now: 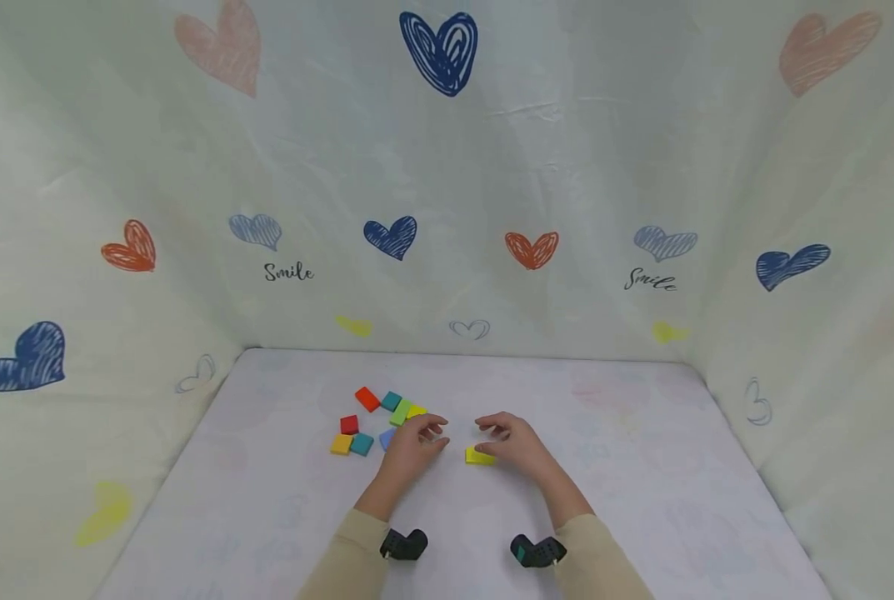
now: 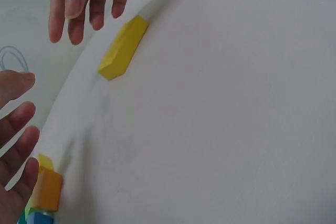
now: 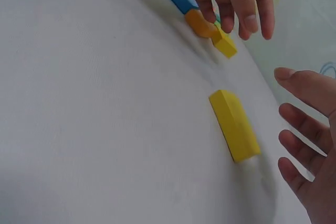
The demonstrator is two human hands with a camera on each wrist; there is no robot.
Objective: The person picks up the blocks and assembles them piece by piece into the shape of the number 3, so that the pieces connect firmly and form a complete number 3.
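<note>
A long yellow block point(image 1: 476, 457) lies by itself on the white table, close to my right hand point(image 1: 517, 442). In the right wrist view this yellow block point(image 3: 233, 124) is whole, with the fingertips apart from it. The right hand's fingers are loosely bent and hold nothing. To the left, my left hand point(image 1: 414, 446) hovers with relaxed fingers and nothing in its grasp. It is next to the pile of blocks and partly hides a blue block point(image 1: 387, 438) in the head view. An orange block point(image 3: 199, 23) and a smaller yellow block point(image 3: 224, 43) also lie near that hand.
Left of the hands several more blocks are scattered: a red-orange block point(image 1: 367, 399), a light green block point(image 1: 401, 412), a teal block point(image 1: 362, 444), a red block point(image 1: 349, 424) and an amber block point(image 1: 342, 444). A heart-printed cloth point(image 1: 447, 167) encloses the table's back and sides.
</note>
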